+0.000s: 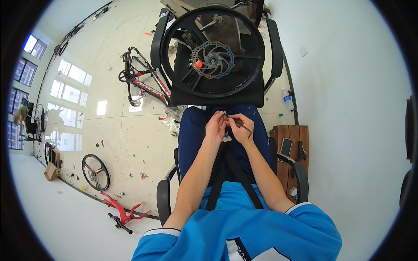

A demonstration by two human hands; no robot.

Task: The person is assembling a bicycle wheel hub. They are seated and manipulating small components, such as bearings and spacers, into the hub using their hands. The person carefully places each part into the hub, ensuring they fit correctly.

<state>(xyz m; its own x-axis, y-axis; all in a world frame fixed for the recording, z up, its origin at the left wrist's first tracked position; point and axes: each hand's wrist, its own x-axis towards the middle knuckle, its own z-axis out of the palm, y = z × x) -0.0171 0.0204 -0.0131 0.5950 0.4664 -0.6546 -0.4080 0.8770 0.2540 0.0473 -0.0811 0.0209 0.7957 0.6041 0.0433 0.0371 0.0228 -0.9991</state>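
Observation:
Above my lap, my left hand (215, 127) and my right hand (241, 129) meet at the fingertips. A dark L-shaped hex key (245, 127) is in my right hand, its bent end sticking out toward my wrist. The fingers of my left hand are pinched together at the key's other end; whatever small thing they hold is too tiny to make out. Just beyond my knees, a black wheel (259, 65) lies flat on a black office chair (209, 101). A silver brake disc (224, 71) sits at its hub, with a small orange piece (199, 64) on the disc.
Left of the chair, a red and black bicycle frame (150, 90) lies on the tiled floor. Farther left are another wheel (96, 172) and a red frame part (124, 212). On my right, a wooden crate (283, 174) bears a phone (285, 147); a bottle (287, 99) stands beyond.

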